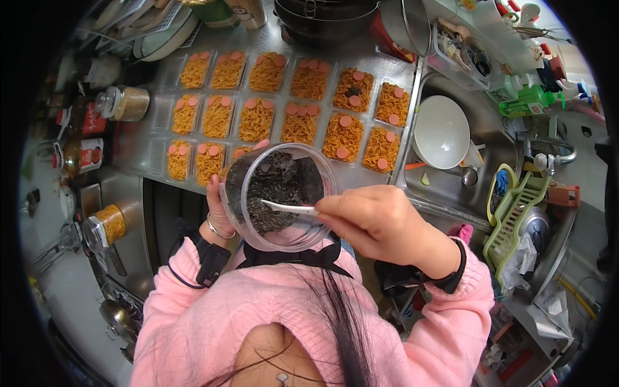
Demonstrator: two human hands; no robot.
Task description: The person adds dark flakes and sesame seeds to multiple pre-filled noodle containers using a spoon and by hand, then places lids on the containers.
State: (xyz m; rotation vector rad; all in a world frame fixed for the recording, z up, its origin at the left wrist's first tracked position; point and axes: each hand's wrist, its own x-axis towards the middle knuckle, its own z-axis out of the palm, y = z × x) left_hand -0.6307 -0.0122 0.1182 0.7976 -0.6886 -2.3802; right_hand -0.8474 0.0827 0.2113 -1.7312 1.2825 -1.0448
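My left hand (218, 213) is wrapped around the side of a clear round jar (236, 201), tilted so its wide mouth shows. Inside are dark shredded seaweed flakes (274, 177). Pinched between thumb and fingers of my right hand (383, 219) is a white spoon (293, 208); its tip reaches into the jar over the flakes. Beyond the jar, rows of clear containers hold orange-brown noodles (256, 122) topped with round pink sausage slices (345, 121). Dark flakes (353, 90) lie on one noodle portion in the back row. The jar partly covers a front-row container.
A sink (509, 122) at the right holds a white bowl (442, 132). Beside it is a green dish rack (516, 222). Lidded jars (132, 103) and bottles (84, 155) stand left. A black pot (325, 19) is at the back.
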